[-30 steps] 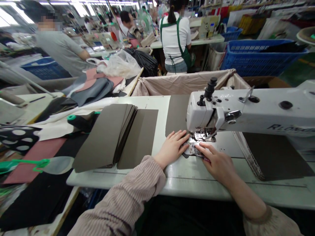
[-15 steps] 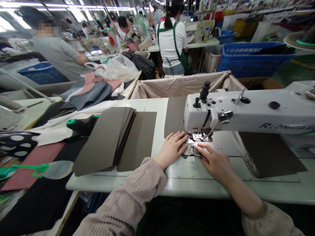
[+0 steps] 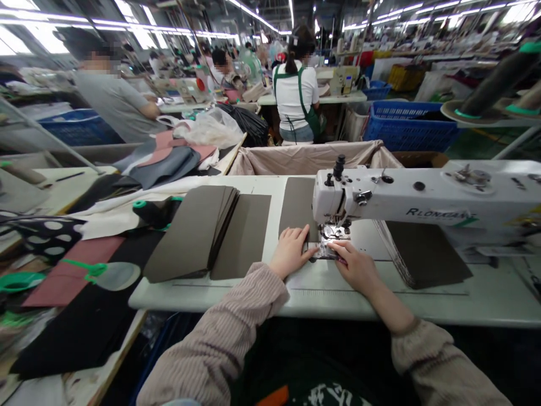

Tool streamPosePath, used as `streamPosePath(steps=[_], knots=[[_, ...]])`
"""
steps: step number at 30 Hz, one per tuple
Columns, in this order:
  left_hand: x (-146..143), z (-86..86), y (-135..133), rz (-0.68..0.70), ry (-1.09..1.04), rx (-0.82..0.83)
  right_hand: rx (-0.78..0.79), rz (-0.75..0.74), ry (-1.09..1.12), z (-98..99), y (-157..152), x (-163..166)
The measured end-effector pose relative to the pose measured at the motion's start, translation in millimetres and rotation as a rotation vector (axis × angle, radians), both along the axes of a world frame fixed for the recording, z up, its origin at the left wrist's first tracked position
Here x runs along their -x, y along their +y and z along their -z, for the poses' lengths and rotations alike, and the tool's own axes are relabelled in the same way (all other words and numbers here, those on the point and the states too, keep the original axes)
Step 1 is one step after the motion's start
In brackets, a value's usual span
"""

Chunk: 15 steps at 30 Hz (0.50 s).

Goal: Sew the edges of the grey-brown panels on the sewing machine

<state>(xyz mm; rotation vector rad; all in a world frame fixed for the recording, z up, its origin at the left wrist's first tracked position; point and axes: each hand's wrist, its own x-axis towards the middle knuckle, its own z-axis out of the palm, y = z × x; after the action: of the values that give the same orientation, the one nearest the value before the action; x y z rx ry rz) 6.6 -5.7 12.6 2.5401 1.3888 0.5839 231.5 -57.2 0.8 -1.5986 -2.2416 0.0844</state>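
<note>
My left hand (image 3: 291,251) lies flat just left of the needle area, thumb apart from the fingers, fingertips at the near edge of a grey-brown panel (image 3: 293,203). The panel runs back beside the head of the white sewing machine (image 3: 380,194). On the right of the metal needle plate (image 3: 327,248), my right hand (image 3: 357,269) reaches in with its index finger stretched to the plate. Its other fingers curl under around a small dark thing, too hidden to name. The presser foot (image 3: 333,231) sits between and just beyond both hands.
Left on the table (image 3: 249,293) are a fanned stack of grey-brown panels (image 3: 186,231) and a flatter panel (image 3: 243,237). Another stack (image 3: 426,254) lies under the machine arm. A black thread cone (image 3: 154,213) rests among fabric pieces. A cloth-lined bin (image 3: 313,159) stands behind.
The camera view has tilted up and shifted. My left fingers have drawn closer together beside the needle area; my right index finger remains at the plate. The stacks stay in place.
</note>
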Motion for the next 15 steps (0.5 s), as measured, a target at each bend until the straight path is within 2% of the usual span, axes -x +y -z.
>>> streamPosePath(steps=[2,7,9,12,15], knots=[[1.9,-3.5,-30.9,-0.013,0.023,-0.001,-0.010,0.000,0.016,0.4,-1.3,-0.9],[21.0,-2.7,-123.1,0.098,0.235,0.042,-0.002,-0.027,0.054,-2.9,-2.4,-3.7],[34.2,-10.5,-150.3,0.090,0.308,0.100,0.011,-0.051,0.076,-8.2,-3.6,-3.4],[56.5,-43.5,-174.4,0.197,0.342,0.237,0.061,-0.154,0.095,-18.4,-12.3,0.2],[83.4,-94.8,-180.9,0.402,0.296,0.368,0.145,-0.244,0.027,-24.4,-33.5,4.5]])
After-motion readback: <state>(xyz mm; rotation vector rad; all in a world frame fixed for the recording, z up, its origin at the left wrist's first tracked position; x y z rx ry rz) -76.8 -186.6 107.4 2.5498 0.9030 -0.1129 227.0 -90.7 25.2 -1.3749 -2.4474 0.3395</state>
